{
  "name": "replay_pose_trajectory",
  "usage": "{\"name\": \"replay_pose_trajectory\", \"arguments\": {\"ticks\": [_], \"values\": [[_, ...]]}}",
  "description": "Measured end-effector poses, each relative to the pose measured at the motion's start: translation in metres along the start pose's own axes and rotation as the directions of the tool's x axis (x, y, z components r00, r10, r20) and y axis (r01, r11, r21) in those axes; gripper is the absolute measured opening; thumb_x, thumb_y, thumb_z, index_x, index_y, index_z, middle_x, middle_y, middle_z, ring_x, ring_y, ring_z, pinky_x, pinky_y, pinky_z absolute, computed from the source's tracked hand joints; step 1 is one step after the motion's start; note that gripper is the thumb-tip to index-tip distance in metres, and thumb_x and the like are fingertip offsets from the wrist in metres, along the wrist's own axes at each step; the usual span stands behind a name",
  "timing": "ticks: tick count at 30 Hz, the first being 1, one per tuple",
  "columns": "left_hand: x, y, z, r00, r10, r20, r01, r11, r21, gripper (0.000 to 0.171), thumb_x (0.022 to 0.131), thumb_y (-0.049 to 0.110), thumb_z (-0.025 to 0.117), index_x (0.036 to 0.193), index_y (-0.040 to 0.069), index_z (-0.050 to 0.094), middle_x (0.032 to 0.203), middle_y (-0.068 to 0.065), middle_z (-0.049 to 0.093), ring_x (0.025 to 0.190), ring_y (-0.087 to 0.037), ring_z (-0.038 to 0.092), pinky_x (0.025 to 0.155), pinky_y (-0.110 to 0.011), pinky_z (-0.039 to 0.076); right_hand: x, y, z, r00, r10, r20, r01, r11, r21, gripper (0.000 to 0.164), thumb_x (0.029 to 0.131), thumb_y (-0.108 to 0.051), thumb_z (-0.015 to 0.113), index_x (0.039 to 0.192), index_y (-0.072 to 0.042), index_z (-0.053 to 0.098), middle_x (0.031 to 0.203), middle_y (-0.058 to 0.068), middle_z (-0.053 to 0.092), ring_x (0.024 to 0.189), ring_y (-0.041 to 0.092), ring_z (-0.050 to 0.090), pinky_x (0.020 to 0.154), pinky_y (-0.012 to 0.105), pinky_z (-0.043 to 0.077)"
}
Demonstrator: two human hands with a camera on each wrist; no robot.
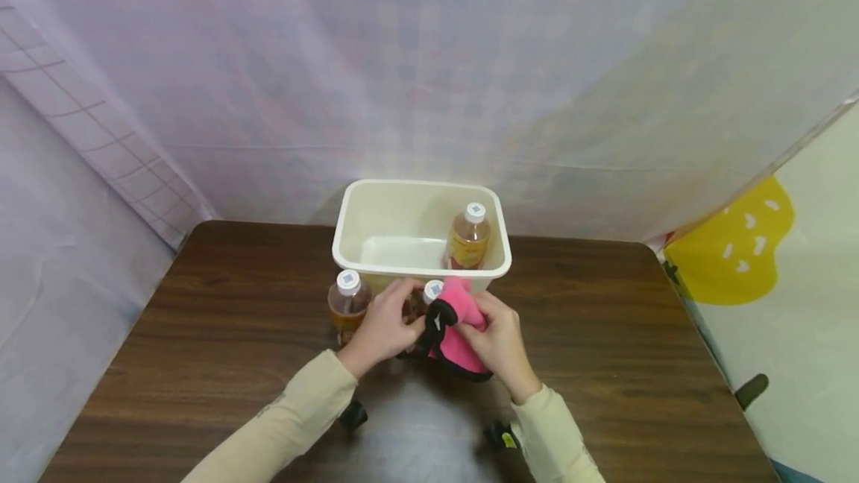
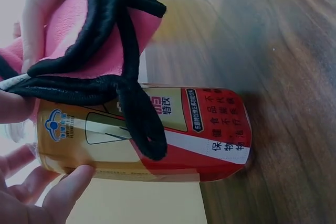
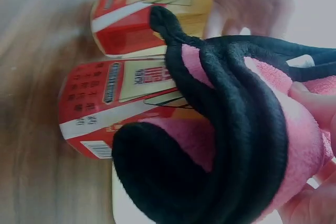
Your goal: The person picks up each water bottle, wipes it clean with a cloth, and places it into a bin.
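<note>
While the left hand (image 1: 385, 326) steadies the middle bottle (image 2: 181, 145) with fingers curled round its upper body, the right hand (image 1: 499, 338) pinches a folded pink cloth (image 1: 464, 308) between thumb and fingers; the bottle stands upright on the dark wooden bench (image 1: 604, 341), its white cap showing, with the cloth at three o'clock from it and partly covering its gold-and-red label; whether the cloth is pressed on the bottle or only hangs in front cannot be told.

The cloth should be light, soft and floppy, its black trim perhaps a little firmer than the fuzzy pink; a pinch at a trimmed edge would likely keep it from bunching, while the black loop looks too loose to steer by; the bottle, smooth and probably full enough to have some weight, may slip or turn under a fingertip hold, so a wrap round the label should serve better than the cap; its wall might give slightly if squeezed.

At nine o'clock stands the left bottle (image 1: 349, 308); at twelve, the cream bin (image 1: 396, 215), probably stiff plastic; a capped bottle (image 1: 470, 237) is inside it, at its three o'clock end.
</note>
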State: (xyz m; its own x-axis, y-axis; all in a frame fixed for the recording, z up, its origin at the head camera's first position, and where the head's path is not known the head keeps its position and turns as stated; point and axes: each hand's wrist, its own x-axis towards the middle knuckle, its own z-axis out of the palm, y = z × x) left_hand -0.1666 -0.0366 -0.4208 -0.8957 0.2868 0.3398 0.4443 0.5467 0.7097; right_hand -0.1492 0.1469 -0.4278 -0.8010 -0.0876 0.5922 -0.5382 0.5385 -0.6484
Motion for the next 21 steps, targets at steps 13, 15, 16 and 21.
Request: {"name": "replay_pose_trajectory", "arguments": {"ticks": [13, 15, 16, 21], "values": [[-0.002, 0.003, 0.002, 1.0, -0.002, -0.014, 0.002, 1.0, 0.022, 0.037, 0.07, 0.012, 0.072, 0.104, 0.009, 0.059, 0.093, -0.003, 0.058, 0.07, -0.011, 0.053, 0.06, -0.021, 0.046, -0.018, 0.003, 0.005, 0.986, 0.157, -0.062, -0.156, 0.988, 0.014, 0.021, 0.059, 0.006, 0.075, 0.076, -0.004, 0.066, 0.066, 0.002, 0.062, 0.057, 0.008, 0.049, 0.052, 0.018, 0.041], [-0.004, 0.003, 0.002, 1.0, -0.006, -0.012, 0.006, 0.999, 0.032, 0.038, 0.071, 0.016, 0.073, 0.104, 0.009, 0.058, 0.094, -0.004, 0.059, 0.071, -0.012, 0.053, 0.06, -0.021, 0.046, -0.025, 0.007, 0.007, 0.977, 0.205, -0.058, -0.204, 0.979, 0.015, 0.022, 0.059, 0.006, 0.074, 0.077, -0.003, 0.067, 0.067, 0.004, 0.063, 0.058, 0.007, 0.049, 0.052, 0.018, 0.042], [-0.004, 0.003, 0.003, 1.0, -0.005, -0.013, 0.006, 0.999, 0.038, 0.038, 0.071, 0.017, 0.074, 0.105, 0.009, 0.058, 0.095, -0.005, 0.059, 0.071, -0.012, 0.053, 0.061, -0.022, 0.046, -0.029, 0.009, 0.009, 0.972, 0.23, -0.049, -0.229, 0.973, 0.014, 0.022, 0.059, 0.006, 0.074, 0.078, -0.002, 0.067, 0.067, 0.005, 0.064, 0.058, 0.008, 0.05, 0.053, 0.019, 0.043], [-0.007, 0.004, 0.005, 1.0, -0.004, -0.008, 0.005, 0.998, 0.057, 0.041, 0.072, 0.023, 0.074, 0.107, 0.008, 0.057, 0.102, -0.007, 0.06, 0.079, -0.016, 0.056, 0.066, -0.025, 0.048, -0.048, 0.024, 0.017, 0.938, 0.345, 0.025, -0.346, 0.938, 0.006, 0.022, 0.06, 0.005, 0.074, 0.081, 0.0, 0.068, 0.07, 0.008, 0.066, 0.062, 0.009, 0.054, 0.057, 0.022, 0.047]]}}
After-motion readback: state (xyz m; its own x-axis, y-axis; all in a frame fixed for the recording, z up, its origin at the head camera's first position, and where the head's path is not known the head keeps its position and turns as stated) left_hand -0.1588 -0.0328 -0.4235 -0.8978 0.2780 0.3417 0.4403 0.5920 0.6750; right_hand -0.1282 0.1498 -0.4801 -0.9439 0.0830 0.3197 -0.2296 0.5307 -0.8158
